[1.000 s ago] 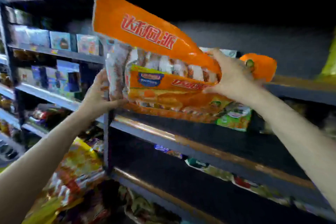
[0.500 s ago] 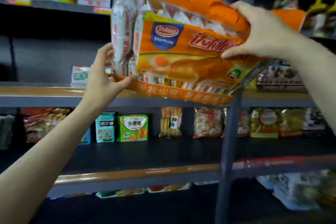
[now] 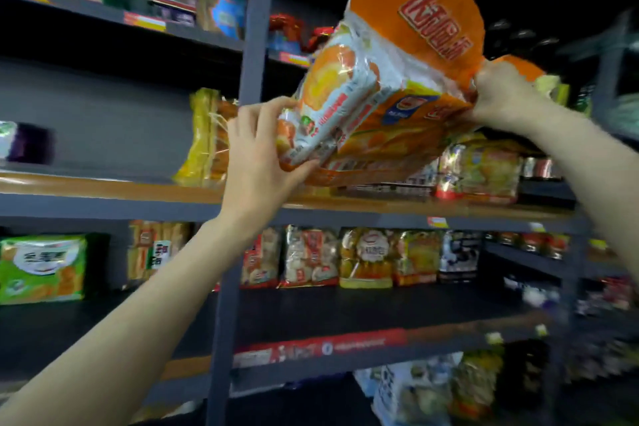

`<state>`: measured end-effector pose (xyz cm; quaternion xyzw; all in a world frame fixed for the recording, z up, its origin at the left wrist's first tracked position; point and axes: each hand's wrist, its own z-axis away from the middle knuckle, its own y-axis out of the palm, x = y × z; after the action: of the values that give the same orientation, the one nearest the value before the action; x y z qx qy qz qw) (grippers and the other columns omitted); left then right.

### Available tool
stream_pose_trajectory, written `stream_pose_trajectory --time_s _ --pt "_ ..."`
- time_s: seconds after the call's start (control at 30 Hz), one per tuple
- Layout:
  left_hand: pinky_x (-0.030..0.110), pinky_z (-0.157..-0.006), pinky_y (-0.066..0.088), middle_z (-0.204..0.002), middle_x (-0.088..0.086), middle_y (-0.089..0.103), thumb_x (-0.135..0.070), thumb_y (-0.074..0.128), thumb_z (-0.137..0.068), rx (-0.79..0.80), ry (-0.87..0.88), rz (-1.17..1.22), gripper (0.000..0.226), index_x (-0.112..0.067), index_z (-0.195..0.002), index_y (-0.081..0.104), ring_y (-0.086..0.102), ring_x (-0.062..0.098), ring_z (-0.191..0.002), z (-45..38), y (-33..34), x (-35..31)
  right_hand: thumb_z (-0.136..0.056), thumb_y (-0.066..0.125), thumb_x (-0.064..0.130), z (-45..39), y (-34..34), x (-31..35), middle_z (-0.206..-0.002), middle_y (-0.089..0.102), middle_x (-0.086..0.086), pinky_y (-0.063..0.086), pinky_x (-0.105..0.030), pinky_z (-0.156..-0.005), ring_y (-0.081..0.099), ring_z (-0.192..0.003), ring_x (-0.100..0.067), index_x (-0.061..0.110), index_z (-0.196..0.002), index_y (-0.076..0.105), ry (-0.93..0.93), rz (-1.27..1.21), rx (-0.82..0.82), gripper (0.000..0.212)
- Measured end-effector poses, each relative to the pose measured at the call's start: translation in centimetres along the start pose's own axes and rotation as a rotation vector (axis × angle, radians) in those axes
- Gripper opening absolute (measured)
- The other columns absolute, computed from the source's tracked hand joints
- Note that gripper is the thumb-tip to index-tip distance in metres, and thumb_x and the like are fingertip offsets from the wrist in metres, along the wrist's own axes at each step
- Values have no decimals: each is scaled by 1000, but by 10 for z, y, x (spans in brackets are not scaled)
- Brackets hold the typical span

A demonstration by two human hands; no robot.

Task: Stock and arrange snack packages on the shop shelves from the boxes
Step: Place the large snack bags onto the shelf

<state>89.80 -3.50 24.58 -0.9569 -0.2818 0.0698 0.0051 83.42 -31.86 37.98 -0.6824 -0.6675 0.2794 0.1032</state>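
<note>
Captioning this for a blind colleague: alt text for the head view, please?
Two bare hands, left hand and right hand, hold a large orange snack bag tilted above a wood-edged shelf, beside a grey upright post; packaged snacks line the other shelves.

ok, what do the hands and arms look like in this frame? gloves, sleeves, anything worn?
Both are bare. The left hand and right hand have no gloves, and no rings show on the visible fingers. Both forearms are uncovered as far as the frame shows: no sleeves, watch or wristband in view. The picture is slightly blurred, so fine marks cannot be ruled out.
</note>
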Motion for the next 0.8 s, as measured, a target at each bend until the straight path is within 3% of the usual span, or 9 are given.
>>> stream_pose_trajectory --time_s 0.1,0.17,0.23,0.37,0.5,0.6,0.8 --pt "20 -86 29 -119 13 48 -22 81 -70 103 -38 -24 66 -7 -124 46 43 28 -111 -9 54 -26 -70 46 49 20 4 -42 -99 57 -35 36 -34 -70 56 -91 -44 -13 -101 61 -21 47 26 70" --pt "23 -87 32 -120 12 48 -20 80 -71 150 -52 -10 66 -8 -125 45 43 27 -111 -16 93 -37 -75 69 30 24 10 -79 -106 57 -34 39 -38 -75 55 -97 -45 -11 -114 55 89 41 56 58" --pt "27 -87 34 -121 11 49 -20 79 -72 180 -64 -20 65 -8 -126 43 45 27 -113 -28 126 -41 -68 82 11 24 23 -115 -118 56 -29 42 -43 -85 53 -108 -44 -3 -132 42 111 -8 85 78" --pt "26 -80 38 -123 8 57 -26 79 -73 302 -139 -23 67 -10 -126 41 55 25 -111 -46 187 -47 -63 86 24 22 48 -178 -127 53 -25 42 -43 -89 48 -115 -40 7 -143 27 87 51 146 101" --pt "35 -75 49 -111 6 62 -29 79 -73 406 -148 -23 62 -9 -118 41 62 26 -96 -53 237 -55 -64 86 27 16 64 -224 -121 55 -25 42 -44 -89 49 -112 -40 5 -141 31 32 195 141 97" --pt "43 -78 50 -109 10 64 -29 79 -73 447 -100 -2 64 -10 -119 38 62 30 -95 -58 279 -63 -63 86 21 14 74 -259 -120 56 -23 39 -42 -87 48 -111 -38 4 -133 37 8 218 160 87" --pt "30 -64 38 -105 11 60 -24 73 -79 523 -65 -11 59 -7 -121 35 61 31 -94 -72 361 -97 -64 86 25 23 93 -334 -122 58 -21 36 -42 -97 47 -114 -40 6 -132 37 115 289 175 85"
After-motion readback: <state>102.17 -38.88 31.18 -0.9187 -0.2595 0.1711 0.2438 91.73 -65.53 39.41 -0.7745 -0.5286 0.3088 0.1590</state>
